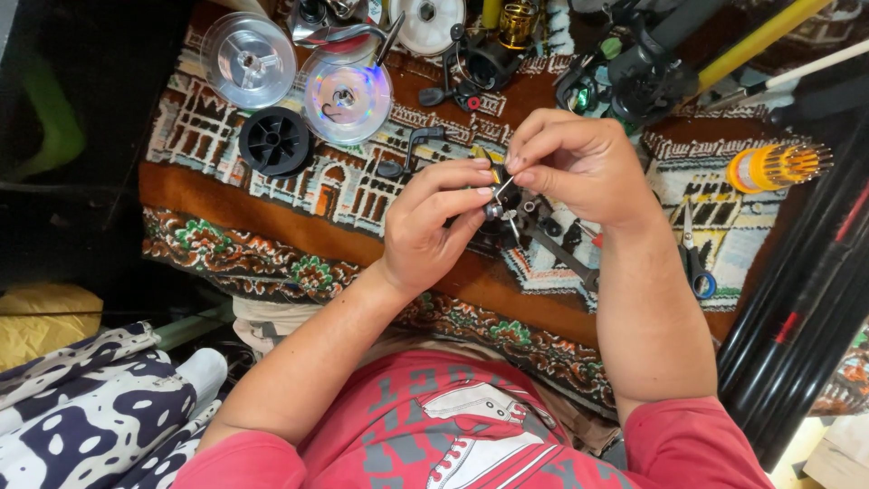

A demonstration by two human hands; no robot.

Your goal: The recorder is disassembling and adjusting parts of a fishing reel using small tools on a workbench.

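Left hand and right hand pinch what looks like a reel part.

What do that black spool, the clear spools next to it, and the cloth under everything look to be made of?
Black spool: likely moulded plastic, matte, with ribbed spokes. Clear spools: transparent plastic, glossy; one throws rainbow glints. Cloth: woven textile, carpet-like, with a patterned weave of buildings and a floral border. All judged by look alone.

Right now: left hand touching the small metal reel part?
Touching. Head view shows left hand fingertips pinching the small metal reel part; right hand pinches it from above.
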